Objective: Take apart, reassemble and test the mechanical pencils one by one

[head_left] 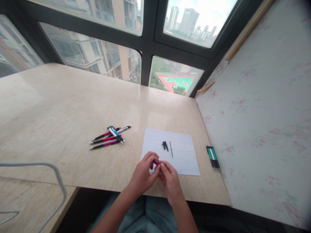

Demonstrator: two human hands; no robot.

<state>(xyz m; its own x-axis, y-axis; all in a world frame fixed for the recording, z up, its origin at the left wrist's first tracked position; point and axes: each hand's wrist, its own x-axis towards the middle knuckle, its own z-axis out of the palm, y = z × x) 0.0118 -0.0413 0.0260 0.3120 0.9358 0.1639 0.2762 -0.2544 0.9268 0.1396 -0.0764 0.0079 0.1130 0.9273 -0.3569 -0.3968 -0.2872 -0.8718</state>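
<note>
Over the near edge of a white sheet of paper (186,161), my two hands meet around a pink pen barrel with a dark end (155,161). My left hand (143,171) closes its fingers around the dark end of it. The fingertips of my right hand (170,179) pinch the other end, which they mostly hide. Just beyond my hands, small black pen parts (165,146) lie on the paper. Beside them is a thin dark ink refill (171,149). Handwritten lines fill the paper's upper part.
Left of the paper, several pens (109,137) in pink, purple, blue and white lie in a loose pile. Green and white pens (213,158) rest side by side near the papered wall (255,129). A grey cable or tube (57,174) curves at lower left. Windows border the marbled tabletop (73,106).
</note>
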